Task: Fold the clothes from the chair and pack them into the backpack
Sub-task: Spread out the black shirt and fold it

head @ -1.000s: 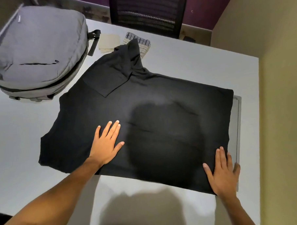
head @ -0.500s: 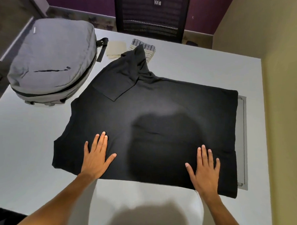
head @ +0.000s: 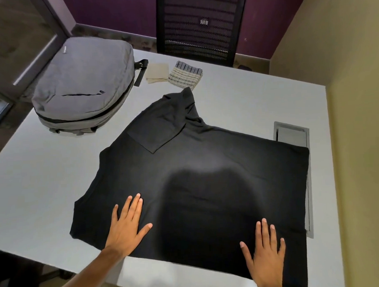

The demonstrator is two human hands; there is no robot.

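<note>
We see one black knit T-shirt (head: 207,181) spread on the grey table (head: 44,171), a sleeve folded inward, likely mid-fold. Our left hand (head: 127,228) and right hand (head: 265,255) lie flat on its near edge, fingers spread, gripping nothing, seemingly smoothing it. One closed grey fabric backpack (head: 84,83) waits far left. Two small folded cloths, a beige one (head: 156,72) and a striped one (head: 184,76), sit beside it, before one black mesh chair (head: 200,23).

Office, mesh chair (head: 197,25), desk w/ cable hatch (head: 291,134)
</note>
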